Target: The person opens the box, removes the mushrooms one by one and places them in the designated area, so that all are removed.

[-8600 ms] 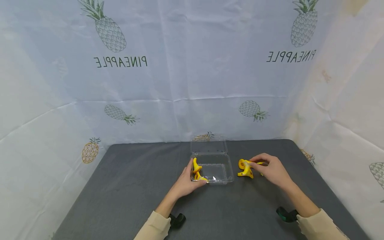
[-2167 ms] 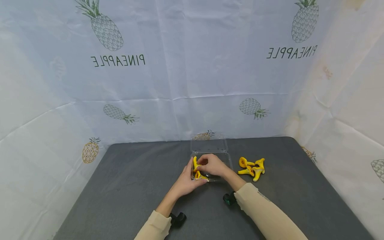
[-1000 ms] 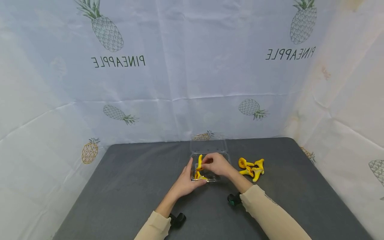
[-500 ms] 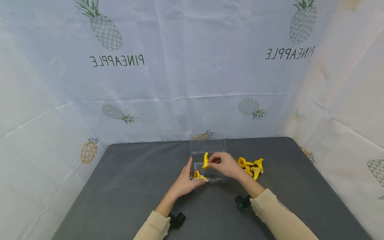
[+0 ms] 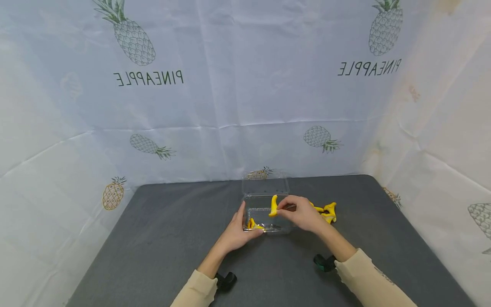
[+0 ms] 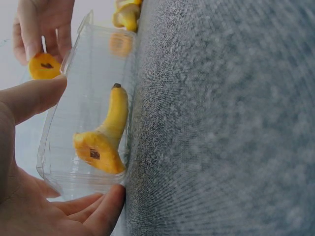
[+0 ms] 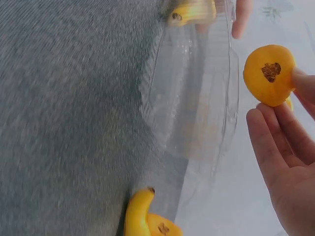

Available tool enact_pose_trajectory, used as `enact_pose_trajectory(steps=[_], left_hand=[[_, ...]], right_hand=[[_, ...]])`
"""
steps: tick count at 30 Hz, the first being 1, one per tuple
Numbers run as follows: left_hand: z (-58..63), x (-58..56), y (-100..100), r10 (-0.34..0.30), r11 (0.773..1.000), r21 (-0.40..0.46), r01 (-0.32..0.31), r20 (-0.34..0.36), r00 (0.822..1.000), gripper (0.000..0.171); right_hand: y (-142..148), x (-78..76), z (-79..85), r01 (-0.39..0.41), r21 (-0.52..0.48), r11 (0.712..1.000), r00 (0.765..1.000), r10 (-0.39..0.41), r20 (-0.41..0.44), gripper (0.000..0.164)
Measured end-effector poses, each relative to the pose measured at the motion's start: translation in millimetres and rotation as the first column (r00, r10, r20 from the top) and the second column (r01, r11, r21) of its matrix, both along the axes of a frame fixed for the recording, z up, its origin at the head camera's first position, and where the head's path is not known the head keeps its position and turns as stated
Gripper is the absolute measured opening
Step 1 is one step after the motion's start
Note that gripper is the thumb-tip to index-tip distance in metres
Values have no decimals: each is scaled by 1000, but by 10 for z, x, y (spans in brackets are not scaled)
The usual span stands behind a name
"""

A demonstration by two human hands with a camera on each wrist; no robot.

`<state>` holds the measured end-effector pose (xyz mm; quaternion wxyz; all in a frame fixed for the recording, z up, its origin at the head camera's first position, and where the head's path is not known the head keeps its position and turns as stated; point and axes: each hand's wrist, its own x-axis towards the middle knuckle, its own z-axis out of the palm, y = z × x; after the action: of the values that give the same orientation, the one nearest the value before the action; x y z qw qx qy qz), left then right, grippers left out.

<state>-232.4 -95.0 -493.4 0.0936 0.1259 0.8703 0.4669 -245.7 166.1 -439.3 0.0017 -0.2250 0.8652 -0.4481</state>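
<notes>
A clear plastic clamshell container point(image 5: 264, 202) stands with its lid raised at the back. My left hand point(image 5: 235, 232) holds its front left corner, thumb along the front and fingers along the left side. Between the thumb and fingertips of my right hand point(image 5: 303, 213) a yellow chanterelle mushroom point(image 5: 274, 206) is pinched, stem up, over the container's right half. Its orange cap point(image 7: 268, 73) faces the right wrist camera. Another chanterelle point(image 6: 101, 142) lies inside, by the left end, partly behind my left thumb in the head view.
Several more chanterelles point(image 5: 330, 209) lie in a loose group on the dark grey table point(image 5: 161, 238), right of the container and partly hidden by my right hand. A white pineapple-print cloth point(image 5: 215, 153) hangs behind and at both sides.
From the group at the right, my right hand came into the container, took the chanterelle from its left side, raised it and carried it rightward. My left hand has stayed at the corner.
</notes>
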Motion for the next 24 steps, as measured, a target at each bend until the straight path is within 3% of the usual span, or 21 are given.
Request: enact_pose_trajectory(steps=[11, 24], left_hand=[[11, 1, 9, 11, 1000, -12, -11, 3, 1000, 112], [-10, -5, -14, -13, 1000, 3, 13, -12, 1000, 112]], right_hand=[[229, 98, 122, 43, -18, 999, 997, -44, -61, 6], [481, 186, 170, 81, 8, 997, 995, -81, -64, 9]])
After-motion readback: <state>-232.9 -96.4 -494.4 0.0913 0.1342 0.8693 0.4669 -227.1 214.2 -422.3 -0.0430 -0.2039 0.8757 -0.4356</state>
